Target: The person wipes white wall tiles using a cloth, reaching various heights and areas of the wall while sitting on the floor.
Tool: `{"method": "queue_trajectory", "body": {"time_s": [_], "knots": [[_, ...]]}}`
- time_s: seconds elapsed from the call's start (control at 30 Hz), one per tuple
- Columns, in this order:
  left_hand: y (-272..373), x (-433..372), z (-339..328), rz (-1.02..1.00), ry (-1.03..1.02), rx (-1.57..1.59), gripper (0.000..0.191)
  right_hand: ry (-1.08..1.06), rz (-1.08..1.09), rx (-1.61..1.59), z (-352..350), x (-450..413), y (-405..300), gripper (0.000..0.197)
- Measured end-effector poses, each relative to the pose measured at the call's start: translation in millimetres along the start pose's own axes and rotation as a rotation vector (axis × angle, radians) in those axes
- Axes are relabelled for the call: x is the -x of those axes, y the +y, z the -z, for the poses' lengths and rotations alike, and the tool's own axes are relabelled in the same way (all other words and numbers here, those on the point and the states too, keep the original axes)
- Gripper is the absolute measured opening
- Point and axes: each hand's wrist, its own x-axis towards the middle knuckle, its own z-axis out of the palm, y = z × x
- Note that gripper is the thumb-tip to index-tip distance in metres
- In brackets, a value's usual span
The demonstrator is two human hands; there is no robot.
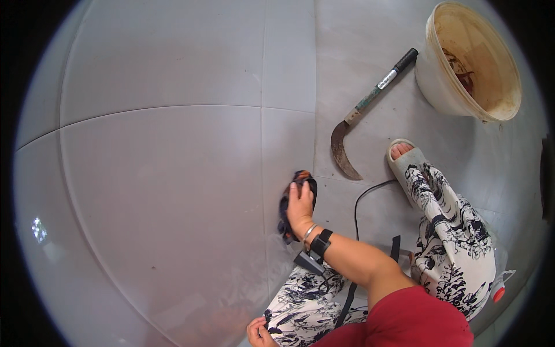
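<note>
My right hand point(300, 208) lies over a bunched dark cloth point(285, 217) with orange patches, its fingers spread along the top. The cloth rests on the grey tiles beside a tile seam, and my palm hides part of it. A metal bangle point(309, 231) and a black strap with a small device point(318, 247) are on that wrist. At the bottom edge, my left hand point(260, 333) is partly cut off beside my patterned trouser leg point(299, 299). Its fingers curl loosely, and whether they hold anything is hidden.
A sickle with a rusty curved blade point(342, 149) lies on the floor, its black grip close to a stained white bucket point(438, 86). Reddish scraps point(466, 82) sit inside the bucket. My slippered foot point(403, 160), a black cable point(356, 212) and a red-capped container point(499, 295) are at the right.
</note>
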Motion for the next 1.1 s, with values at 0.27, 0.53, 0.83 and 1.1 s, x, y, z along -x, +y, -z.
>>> {"method": "queue_trajectory", "body": {"time_s": [0.27, 0.53, 0.83, 1.1], "knots": [[-1.5, -6.0, -7.6, 0.009, 0.025, 0.082, 0.018, 0.092, 0.863, -0.088, -3.9, 38.3, -46.6, 0.039], [5.4, 7.2, -5.4, 0.042, 0.031, 0.03, 0.019, 0.04, 0.27, -0.138, 2.5, -132.6, 22.0, 0.058], [-8.3, -15.4, -7.1, -0.007, -0.052, 0.018, 0.019, -0.003, 0.433, -0.045, -8.4, 4.5, -28.6, 0.053], [6.0, 8.9, -5.0, 0.017, 0.022, -0.014, 0.017, 0.078, 0.741, 0.019, -0.1, -34.4, -19.3, 0.047]]}}
